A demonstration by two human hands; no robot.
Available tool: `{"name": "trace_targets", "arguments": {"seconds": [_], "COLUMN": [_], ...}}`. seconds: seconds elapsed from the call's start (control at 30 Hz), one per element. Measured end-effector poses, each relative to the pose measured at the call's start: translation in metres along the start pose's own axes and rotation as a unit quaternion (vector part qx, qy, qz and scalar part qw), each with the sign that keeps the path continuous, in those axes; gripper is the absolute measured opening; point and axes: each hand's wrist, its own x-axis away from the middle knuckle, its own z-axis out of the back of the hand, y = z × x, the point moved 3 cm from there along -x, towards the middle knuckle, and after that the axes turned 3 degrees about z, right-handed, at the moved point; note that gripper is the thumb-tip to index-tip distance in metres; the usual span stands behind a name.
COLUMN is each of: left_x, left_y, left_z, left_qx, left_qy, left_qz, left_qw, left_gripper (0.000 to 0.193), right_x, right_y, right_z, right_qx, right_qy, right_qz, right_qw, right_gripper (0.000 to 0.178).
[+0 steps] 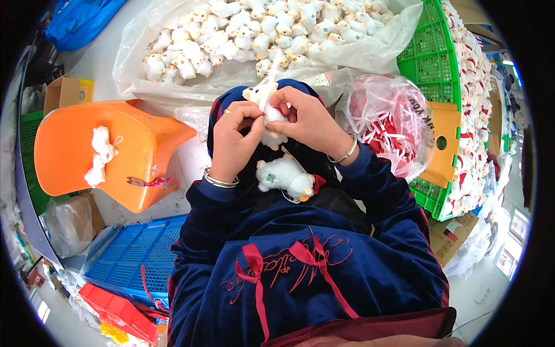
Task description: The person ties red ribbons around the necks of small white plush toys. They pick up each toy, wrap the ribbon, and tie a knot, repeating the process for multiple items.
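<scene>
Above my lap, a small white plush toy (275, 114) is held between my two hands, its head pointing away from me. My left hand (238, 136), with a ring on one finger, pinches at the toy's neck from the left. From the other side, my right hand (307, 120) grips the toy with thumb and bent fingers. A pale strip (268, 97) rises at the neck, and a little red shows by the fingertips; how it is fastened is hidden. On my lap lies another white plush toy (283, 176) with a green patch, a string loop and something red by its head.
Ahead, a clear plastic sheet (381, 55) holds many white plush toys (243, 34). An orange stool (63, 156) at left bears several toys and thread snips (136, 181). To the right stand a bag of red and white strips (387, 133) and a green crate (428, 52).
</scene>
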Motion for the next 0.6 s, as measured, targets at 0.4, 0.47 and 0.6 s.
{"name": "trace_targets", "arguments": {"seconds": [0.4,0.47,0.6], "left_x": [-0.01,-0.011,-0.006], "left_y": [0.007,-0.005,0.0], "left_z": [0.001,0.004,0.0], "left_qx": [0.006,0.023,0.175], "left_qy": [-0.031,-0.045,-0.032], "left_qz": [0.089,0.103,0.136], "left_qw": [0.996,0.993,0.974], "left_gripper": [0.011,0.012,0.005], "right_x": [0.0,0.002,0.005], "right_y": [-0.015,-0.016,-0.018], "right_z": [-0.005,-0.004,-0.002], "right_qx": [0.039,0.054,0.069], "right_qy": [-0.023,-0.023,0.004], "right_qz": [0.039,0.051,0.027], "right_qw": [0.998,0.997,0.997], "right_gripper": [0.028,0.027,0.025]}}
